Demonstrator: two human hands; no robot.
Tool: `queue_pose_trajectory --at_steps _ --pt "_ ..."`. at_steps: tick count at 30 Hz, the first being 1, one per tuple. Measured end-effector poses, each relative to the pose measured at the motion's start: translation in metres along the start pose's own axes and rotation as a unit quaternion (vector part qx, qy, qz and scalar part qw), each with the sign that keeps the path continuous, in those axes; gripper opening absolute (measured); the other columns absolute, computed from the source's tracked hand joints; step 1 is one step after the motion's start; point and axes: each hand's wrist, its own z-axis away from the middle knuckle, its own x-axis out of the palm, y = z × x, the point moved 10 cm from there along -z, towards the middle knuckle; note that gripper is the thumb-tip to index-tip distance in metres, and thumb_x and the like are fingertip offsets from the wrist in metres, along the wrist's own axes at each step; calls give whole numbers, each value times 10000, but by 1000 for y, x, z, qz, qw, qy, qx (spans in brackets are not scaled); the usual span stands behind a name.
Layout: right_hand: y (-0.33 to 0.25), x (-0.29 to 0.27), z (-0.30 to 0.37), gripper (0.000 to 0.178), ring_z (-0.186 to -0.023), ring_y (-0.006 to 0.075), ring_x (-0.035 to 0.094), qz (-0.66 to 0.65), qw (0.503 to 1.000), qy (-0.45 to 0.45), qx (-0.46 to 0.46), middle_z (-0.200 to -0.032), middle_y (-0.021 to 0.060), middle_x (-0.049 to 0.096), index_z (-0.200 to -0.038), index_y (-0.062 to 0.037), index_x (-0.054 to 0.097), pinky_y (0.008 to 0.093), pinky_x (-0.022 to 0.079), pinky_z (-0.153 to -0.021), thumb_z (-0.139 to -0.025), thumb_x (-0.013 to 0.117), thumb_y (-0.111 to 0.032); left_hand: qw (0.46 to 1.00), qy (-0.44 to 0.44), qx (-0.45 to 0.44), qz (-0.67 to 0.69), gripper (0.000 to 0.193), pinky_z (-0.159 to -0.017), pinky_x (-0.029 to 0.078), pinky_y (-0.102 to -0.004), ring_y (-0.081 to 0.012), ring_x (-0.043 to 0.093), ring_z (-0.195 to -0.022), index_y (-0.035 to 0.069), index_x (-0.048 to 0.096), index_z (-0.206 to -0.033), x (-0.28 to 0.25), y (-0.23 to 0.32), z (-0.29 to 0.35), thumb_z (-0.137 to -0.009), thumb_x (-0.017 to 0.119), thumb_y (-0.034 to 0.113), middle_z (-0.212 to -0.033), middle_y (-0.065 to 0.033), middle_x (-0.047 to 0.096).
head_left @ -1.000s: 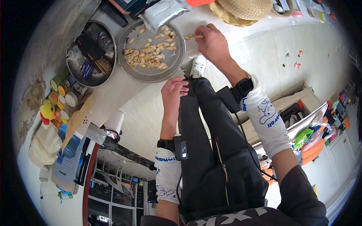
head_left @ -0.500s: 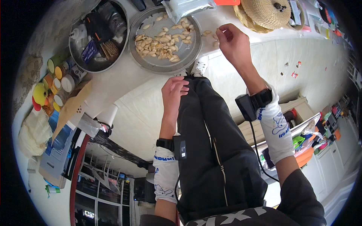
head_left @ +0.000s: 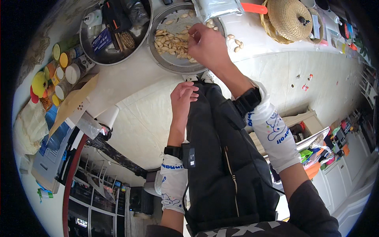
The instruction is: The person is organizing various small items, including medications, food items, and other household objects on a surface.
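A round grey mesh tray [head_left: 156, 59] on the table holds a heap of pale, oval pumpkin seeds [head_left: 169, 45]. Over its right half hangs my right hand [head_left: 209, 44], thumb and fingertips bent together close above the seeds. Whatever those fingers hold, if anything, is hidden. Several loose seeds [head_left: 237, 42] lie on the white table [head_left: 256, 43] just right of the tray. My left hand [head_left: 182, 96] hovers above my lap, short of the table edge, with fingers loosely bent, apart and holding nothing.
Left of the tray stands a big metal bowl [head_left: 112, 62] of packets and bottles. A silver pouch [head_left: 219, 8] overlaps the tray's far rim. At the far right is a woven straw basket [head_left: 290, 19]. Several jars [head_left: 73, 73] line the left side.
My right hand has moved left, from the loose seeds on the table to above the tray. My left hand stays about where it was. The view has shifted slightly.
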Motion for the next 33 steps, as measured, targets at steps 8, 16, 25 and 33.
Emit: queue_pose_trajectory --at_steps 8,16,25,33 --pt "-5 25 -14 231 -811 341 710 12 999 -44 13 -868 155 731 -992 -50 700 416 567 -769 -812 629 -176 1000 13 9 0 188 -691 539 -283 -167 659 -754 15 641 -1090 -13 7 0 -944 549 90 -949 -120 707" --pt "6 -1 5 243 -726 281 700 -35 999 -19 10 -831 125 710 -1037 -52 688 369 555 -713 -815 647 -142 1000 -5 -10 -15 210 -719 540 -293 -154 661 -770 28 646 -1103 -14 2 -2 -940 592 149 -961 -99 707" --pt "57 -96 51 267 -715 270 661 -20 999 37 29 -900 119 666 -1037 -60 673 372 546 -685 -778 616 -29 999 -12 -15 -45 212 -681 540 -276 -166 664 -752 2 648 -1106 -17 -3 -9 -938 550 85 -939 -116 714" --pt "117 -94 48 610 -953 299 628 71 995 9 77 -1219 144 531 -1309 -137 544 404 548 -832 -750 789 -114 998 -36 -11 -50 208 -710 539 -285 -157 662 -775 29 640 -1095 -6 0 -11 -928 594 145 -965 -100 705"
